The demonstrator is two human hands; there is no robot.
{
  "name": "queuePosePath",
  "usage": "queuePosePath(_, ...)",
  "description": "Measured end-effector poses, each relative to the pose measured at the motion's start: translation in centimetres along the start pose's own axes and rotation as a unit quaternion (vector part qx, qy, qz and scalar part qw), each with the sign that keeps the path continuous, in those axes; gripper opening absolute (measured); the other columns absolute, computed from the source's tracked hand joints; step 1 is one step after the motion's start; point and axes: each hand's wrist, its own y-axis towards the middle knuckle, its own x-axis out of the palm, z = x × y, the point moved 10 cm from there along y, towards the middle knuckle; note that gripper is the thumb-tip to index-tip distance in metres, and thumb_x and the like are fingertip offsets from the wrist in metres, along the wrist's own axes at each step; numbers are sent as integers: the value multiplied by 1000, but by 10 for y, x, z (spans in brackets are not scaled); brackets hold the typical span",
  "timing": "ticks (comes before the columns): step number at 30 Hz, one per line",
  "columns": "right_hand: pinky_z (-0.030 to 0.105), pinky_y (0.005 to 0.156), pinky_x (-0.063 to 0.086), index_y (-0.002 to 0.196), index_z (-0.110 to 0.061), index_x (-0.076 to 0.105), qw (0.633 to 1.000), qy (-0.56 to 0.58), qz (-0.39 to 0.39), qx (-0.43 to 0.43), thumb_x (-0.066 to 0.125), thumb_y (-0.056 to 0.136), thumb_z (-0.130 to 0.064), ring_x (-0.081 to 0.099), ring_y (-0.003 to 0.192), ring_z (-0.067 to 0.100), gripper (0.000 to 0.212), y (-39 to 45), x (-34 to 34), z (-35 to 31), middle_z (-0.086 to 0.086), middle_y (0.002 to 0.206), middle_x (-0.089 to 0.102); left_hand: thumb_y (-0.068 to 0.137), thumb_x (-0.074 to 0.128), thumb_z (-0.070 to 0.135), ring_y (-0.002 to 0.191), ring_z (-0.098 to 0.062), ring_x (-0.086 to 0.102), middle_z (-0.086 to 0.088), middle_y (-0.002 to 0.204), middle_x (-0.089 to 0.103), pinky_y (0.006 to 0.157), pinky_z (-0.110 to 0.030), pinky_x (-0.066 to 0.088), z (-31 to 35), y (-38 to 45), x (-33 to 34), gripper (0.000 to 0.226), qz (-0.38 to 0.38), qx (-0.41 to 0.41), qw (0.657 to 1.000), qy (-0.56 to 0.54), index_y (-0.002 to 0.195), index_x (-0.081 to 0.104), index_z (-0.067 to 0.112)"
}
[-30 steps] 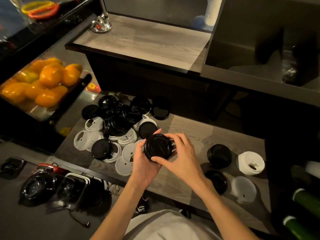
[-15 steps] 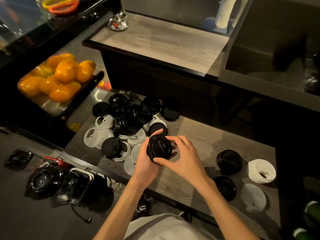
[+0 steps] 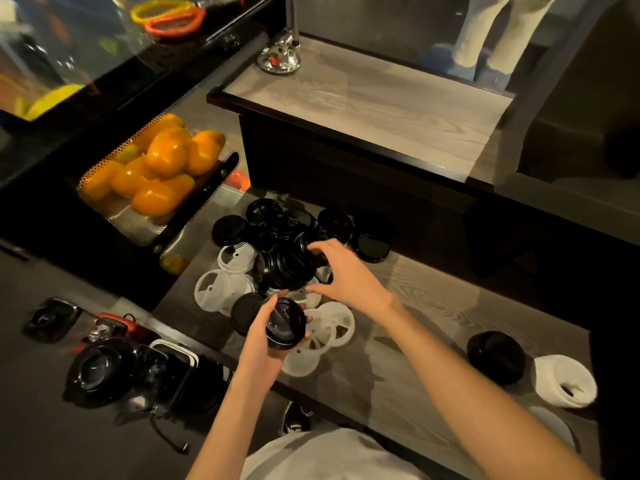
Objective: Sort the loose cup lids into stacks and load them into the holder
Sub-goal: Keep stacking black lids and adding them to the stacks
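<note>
Black lids (image 3: 289, 252) and white lids (image 3: 221, 289) lie on a grey wood-grain shelf (image 3: 433, 317); orange fruit (image 3: 156, 174) sits upper left.

Both forearms are bare from elbow to wrist, with no sleeves, watch, or bands showing on either. The left hand (image 3: 265, 336) and right hand (image 3: 341, 271) wear no gloves or rings. A pale shirt (image 3: 325, 457), perhaps light grey, shows at the bottom edge.
</note>
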Motion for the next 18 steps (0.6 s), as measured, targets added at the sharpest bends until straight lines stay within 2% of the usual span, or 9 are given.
queuePosePath(3,43,119,36,157,-19,33,992,-91,-60,-54,92,73,-35,37,145,22,104,40,25,-17,1,155,37,102,51,36,81,-28,73,-12,96,73,62,-38,59,6,6,-17,27,15,-12,1000,24,112,65,16)
queuePosePath(5,42,124,28,161,-18,24,976,-173,-105,-84,93,69,-37,28,151,25,116,57,45,-23,5,164,27,95,57,37,84,-31,72,-14,98,72,62,-38,58,6,8,-26,31,21,-21,999,13,115,64,14)
queuePosePath(8,42,126,16,161,-19,21,951,-250,-144,-108,91,72,-35,22,154,25,115,69,63,-23,6,166,22,101,51,36,93,-35,68,-20,104,69,60,-37,59,7,12,-32,30,13,-22,1000,-5,114,67,14)
queuePosePath(11,44,123,18,157,-19,29,954,-247,-130,-109,90,73,-36,35,146,24,105,72,63,-18,4,158,35,99,52,36,95,-36,66,-22,106,68,64,-39,59,10,13,-30,30,-4,-18,1000,0,110,70,15)
queuePosePath(15,45,116,27,150,-21,40,965,-216,-87,-122,88,74,-40,47,133,25,92,74,54,-13,4,146,46,96,55,36,96,-35,66,-21,111,64,70,-41,58,18,16,-29,36,-10,-3,1000,8,125,61,15)
queuePosePath(18,51,115,29,159,-30,27,959,-240,-106,-111,85,76,-48,42,135,28,103,73,54,-1,4,149,43,101,51,34,94,-34,69,-21,113,64,70,-40,58,18,18,-26,34,-24,-6,1000,7,130,59,17)
